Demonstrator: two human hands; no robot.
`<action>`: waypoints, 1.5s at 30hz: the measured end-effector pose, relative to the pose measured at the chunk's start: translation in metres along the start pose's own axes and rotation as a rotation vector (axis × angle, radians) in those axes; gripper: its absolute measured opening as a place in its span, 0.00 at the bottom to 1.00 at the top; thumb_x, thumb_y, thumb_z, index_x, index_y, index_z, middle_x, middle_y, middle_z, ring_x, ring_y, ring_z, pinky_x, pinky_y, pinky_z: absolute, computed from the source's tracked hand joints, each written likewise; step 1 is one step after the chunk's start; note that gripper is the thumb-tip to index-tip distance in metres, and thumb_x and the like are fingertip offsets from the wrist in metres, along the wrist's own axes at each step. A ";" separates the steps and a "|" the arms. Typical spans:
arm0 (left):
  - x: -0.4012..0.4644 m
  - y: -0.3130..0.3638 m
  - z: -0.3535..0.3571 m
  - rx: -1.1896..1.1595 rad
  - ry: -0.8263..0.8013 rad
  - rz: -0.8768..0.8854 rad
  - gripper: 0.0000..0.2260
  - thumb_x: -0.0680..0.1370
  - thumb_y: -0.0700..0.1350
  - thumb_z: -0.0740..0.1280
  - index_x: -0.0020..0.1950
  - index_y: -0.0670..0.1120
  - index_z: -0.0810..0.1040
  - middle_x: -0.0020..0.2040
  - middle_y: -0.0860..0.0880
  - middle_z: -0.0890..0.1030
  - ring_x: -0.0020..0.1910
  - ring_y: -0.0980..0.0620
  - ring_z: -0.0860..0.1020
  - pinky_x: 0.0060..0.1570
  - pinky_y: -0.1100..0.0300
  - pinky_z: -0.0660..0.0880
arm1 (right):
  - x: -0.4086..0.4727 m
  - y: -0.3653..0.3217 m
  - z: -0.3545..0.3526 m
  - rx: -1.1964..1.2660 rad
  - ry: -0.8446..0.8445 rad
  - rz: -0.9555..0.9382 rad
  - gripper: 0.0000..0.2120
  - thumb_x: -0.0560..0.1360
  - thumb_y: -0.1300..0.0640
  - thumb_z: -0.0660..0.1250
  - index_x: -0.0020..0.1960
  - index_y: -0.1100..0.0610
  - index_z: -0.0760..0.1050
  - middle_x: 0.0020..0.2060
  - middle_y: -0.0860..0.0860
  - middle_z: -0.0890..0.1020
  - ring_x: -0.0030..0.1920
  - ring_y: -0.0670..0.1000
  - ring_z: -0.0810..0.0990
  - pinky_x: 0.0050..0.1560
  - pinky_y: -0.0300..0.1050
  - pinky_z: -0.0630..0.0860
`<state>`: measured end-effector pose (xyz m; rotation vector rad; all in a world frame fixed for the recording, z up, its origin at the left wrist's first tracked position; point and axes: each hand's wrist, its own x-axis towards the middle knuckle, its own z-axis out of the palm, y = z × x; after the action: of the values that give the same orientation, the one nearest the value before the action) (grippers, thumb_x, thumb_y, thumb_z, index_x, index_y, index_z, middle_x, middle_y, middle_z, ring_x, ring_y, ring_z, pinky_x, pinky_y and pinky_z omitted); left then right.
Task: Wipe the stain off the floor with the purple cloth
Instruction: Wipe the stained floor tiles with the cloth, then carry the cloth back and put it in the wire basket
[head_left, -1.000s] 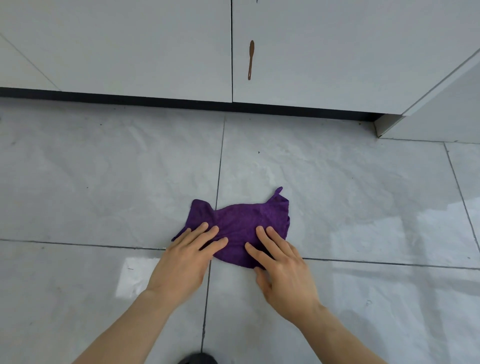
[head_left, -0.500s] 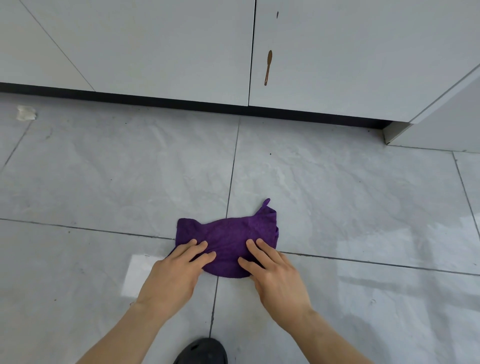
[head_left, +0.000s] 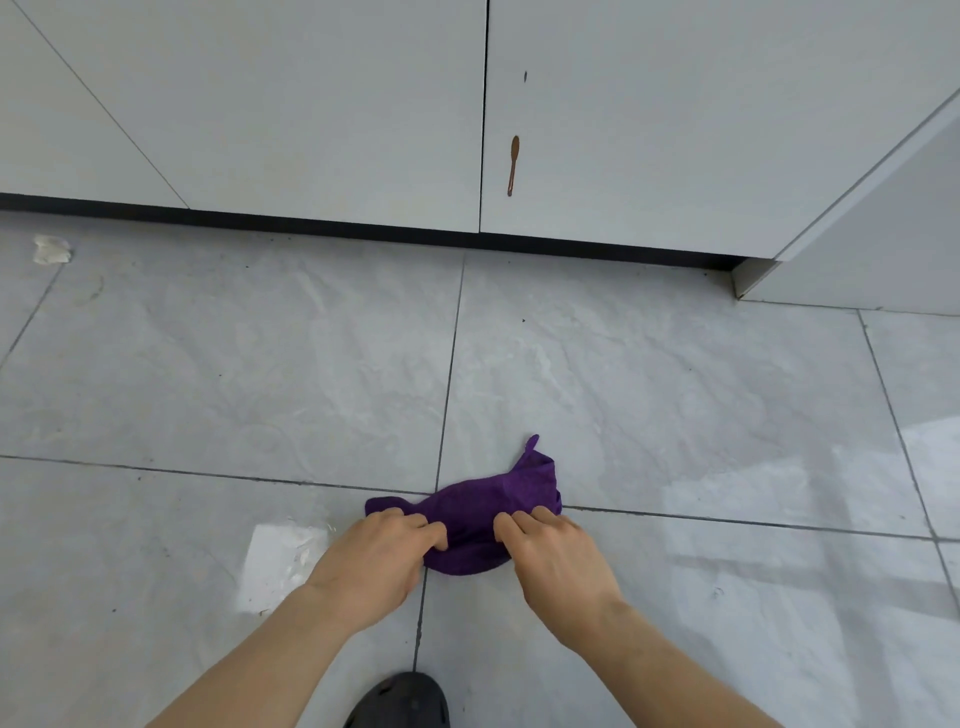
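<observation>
The purple cloth (head_left: 480, 506) lies bunched on the grey tiled floor (head_left: 208, 374), over the crossing of two grout lines. My left hand (head_left: 379, 556) presses and grips its left part with curled fingers. My right hand (head_left: 553, 558) does the same on its right part. No stain shows on the floor around the cloth; whatever lies under it is hidden.
White cabinet doors (head_left: 311, 104) with a dark kick strip (head_left: 311, 224) stand at the back; a brown drip mark (head_left: 513, 165) runs down one door. A white scrap (head_left: 51, 249) lies far left. My dark shoe (head_left: 400, 701) is at the bottom edge.
Both hands have pulled the cloth toward me across the tile. The fingers have gone from flat to curled, and the cloth has bunched up.
</observation>
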<state>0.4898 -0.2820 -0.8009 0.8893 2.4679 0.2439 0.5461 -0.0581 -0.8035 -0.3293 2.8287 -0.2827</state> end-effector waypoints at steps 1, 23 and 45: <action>0.002 0.004 -0.006 -0.002 -0.027 0.013 0.16 0.74 0.38 0.68 0.58 0.54 0.79 0.48 0.55 0.83 0.45 0.50 0.79 0.39 0.59 0.71 | -0.004 0.000 -0.006 -0.003 -0.034 0.014 0.28 0.44 0.69 0.75 0.40 0.52 0.72 0.27 0.45 0.74 0.30 0.49 0.60 0.28 0.41 0.59; -0.069 0.153 -0.305 -0.070 -0.284 0.034 0.15 0.81 0.40 0.60 0.62 0.56 0.76 0.55 0.57 0.80 0.52 0.52 0.76 0.50 0.58 0.72 | -0.130 -0.015 -0.331 0.306 -0.210 0.322 0.22 0.73 0.70 0.59 0.60 0.47 0.72 0.49 0.48 0.80 0.42 0.58 0.76 0.38 0.49 0.69; -0.223 0.326 -0.785 -0.075 0.011 -0.003 0.16 0.77 0.39 0.61 0.52 0.61 0.77 0.45 0.60 0.83 0.42 0.52 0.82 0.45 0.52 0.80 | -0.222 -0.093 -0.843 0.238 0.133 0.391 0.20 0.73 0.67 0.59 0.57 0.47 0.75 0.47 0.49 0.82 0.43 0.57 0.78 0.39 0.47 0.70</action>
<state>0.4122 -0.1717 0.0672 0.8548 2.4531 0.3396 0.5232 0.0431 0.0674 0.2996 2.8647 -0.5630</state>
